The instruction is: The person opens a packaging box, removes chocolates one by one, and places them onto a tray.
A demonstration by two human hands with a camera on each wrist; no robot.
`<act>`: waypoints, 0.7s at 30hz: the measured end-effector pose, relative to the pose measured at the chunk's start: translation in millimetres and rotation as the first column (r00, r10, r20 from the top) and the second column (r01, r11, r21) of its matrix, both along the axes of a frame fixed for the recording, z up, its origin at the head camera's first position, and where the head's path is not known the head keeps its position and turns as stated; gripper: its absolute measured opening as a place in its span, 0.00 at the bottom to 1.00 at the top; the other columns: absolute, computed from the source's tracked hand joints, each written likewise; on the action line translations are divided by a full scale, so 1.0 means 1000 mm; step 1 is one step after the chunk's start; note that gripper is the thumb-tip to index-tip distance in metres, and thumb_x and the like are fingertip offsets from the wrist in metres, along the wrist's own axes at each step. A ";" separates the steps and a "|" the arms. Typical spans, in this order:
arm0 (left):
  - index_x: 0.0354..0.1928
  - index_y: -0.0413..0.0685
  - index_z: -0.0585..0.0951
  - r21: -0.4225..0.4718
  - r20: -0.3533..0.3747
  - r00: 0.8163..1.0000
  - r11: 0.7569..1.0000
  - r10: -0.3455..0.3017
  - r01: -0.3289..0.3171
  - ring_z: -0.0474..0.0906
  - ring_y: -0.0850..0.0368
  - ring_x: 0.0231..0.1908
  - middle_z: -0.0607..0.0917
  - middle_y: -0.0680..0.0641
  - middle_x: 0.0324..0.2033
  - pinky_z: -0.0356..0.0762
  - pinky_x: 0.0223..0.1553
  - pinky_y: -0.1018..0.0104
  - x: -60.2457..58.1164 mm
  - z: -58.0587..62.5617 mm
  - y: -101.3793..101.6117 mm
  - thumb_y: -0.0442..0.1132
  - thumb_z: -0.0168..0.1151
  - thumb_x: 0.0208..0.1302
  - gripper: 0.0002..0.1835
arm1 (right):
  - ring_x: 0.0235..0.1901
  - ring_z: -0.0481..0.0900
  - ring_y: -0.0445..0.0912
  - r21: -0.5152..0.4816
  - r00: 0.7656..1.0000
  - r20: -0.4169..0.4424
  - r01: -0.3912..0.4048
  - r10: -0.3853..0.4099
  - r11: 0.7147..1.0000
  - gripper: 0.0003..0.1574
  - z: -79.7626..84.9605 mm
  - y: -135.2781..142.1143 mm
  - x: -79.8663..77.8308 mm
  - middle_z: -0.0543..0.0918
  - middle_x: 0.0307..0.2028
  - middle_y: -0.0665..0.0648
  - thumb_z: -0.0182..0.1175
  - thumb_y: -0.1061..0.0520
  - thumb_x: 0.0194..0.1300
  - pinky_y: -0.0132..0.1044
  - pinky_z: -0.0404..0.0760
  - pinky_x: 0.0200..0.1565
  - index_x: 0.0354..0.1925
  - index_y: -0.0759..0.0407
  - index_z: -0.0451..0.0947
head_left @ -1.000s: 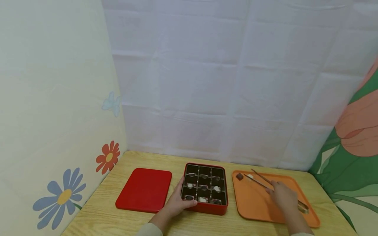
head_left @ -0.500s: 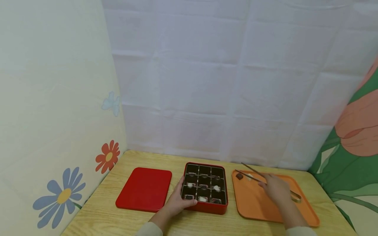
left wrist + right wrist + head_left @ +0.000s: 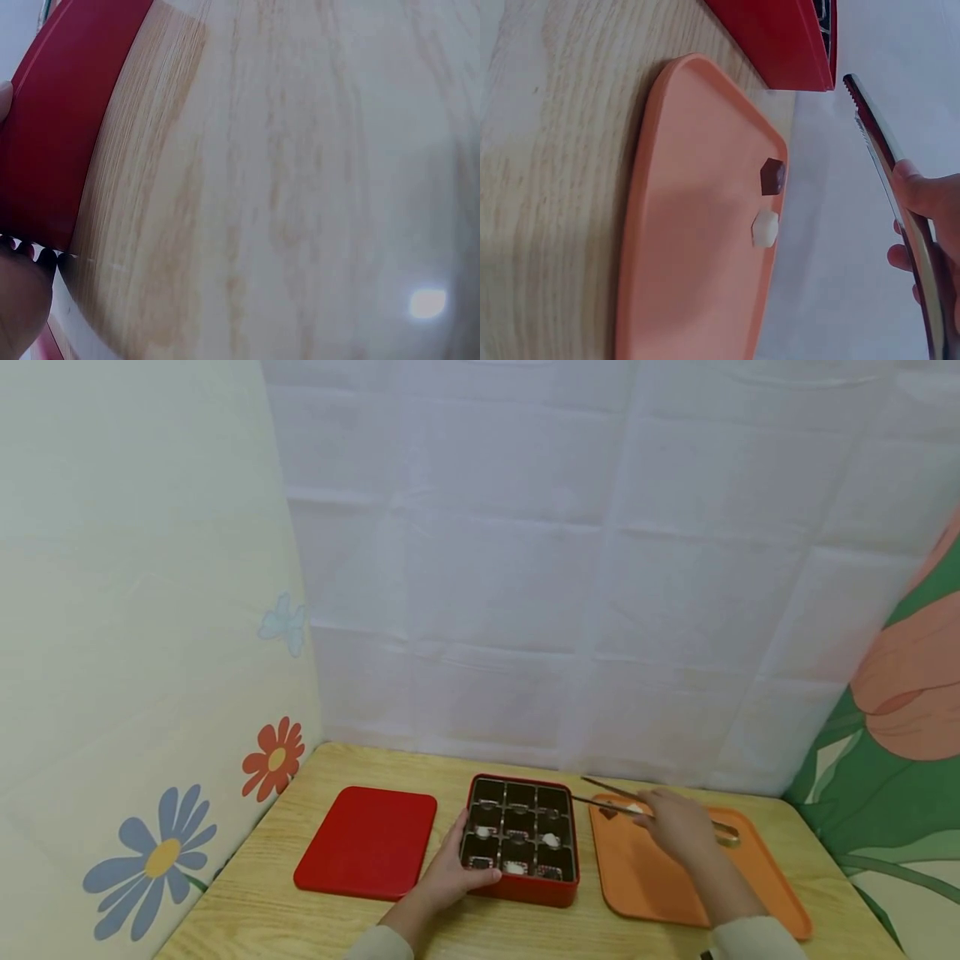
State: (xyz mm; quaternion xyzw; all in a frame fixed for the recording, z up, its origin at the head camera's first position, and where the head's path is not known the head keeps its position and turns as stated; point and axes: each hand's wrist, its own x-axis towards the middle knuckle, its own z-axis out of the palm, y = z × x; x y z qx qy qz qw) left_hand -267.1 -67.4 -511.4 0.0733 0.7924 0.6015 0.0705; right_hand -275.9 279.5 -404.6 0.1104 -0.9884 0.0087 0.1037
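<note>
My left hand grips the front left corner of a red box, thumb on the front wall and fingers along the left side. Inside, a dark divider makes a grid of compartments; several in the two front rows hold white or dark pieces. My right hand holds metal tongs, their tips apart with nothing between them, in the air by the box's right edge. Below lies an orange tray. Near its back left corner sit a dark brown chocolate and a white one, side by side.
A flat red lid lies on the wooden table left of the box. A white cloth hangs behind the table, and printed flower panels stand at both sides.
My right hand has moved left with the tongs, from over the tray toward the box's right edge. My left hand and the box have stayed in place.
</note>
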 end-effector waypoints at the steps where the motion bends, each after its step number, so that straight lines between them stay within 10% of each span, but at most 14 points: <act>1: 0.78 0.50 0.44 0.004 -0.002 1.000 1.000 0.003 -0.003 0.49 0.27 0.71 0.50 0.30 0.74 0.55 0.65 0.29 0.000 0.000 0.000 0.44 0.79 0.47 0.64 | 0.46 0.83 0.59 0.010 1.000 0.001 -0.013 0.013 1.000 0.26 0.001 -0.002 -0.001 0.85 0.48 0.63 0.66 0.47 0.61 0.55 0.81 0.44 0.53 0.61 0.81; 21: 0.78 0.47 0.46 0.014 -0.064 0.998 1.000 0.012 -0.012 0.56 0.31 0.69 0.55 0.30 0.73 0.58 0.65 0.33 0.000 -0.004 0.001 0.39 0.78 0.47 0.62 | 0.32 0.79 0.46 0.259 0.986 0.154 -0.108 0.069 0.960 0.11 0.031 -0.050 -0.026 0.82 0.33 0.51 0.67 0.50 0.61 0.43 0.81 0.36 0.40 0.54 0.83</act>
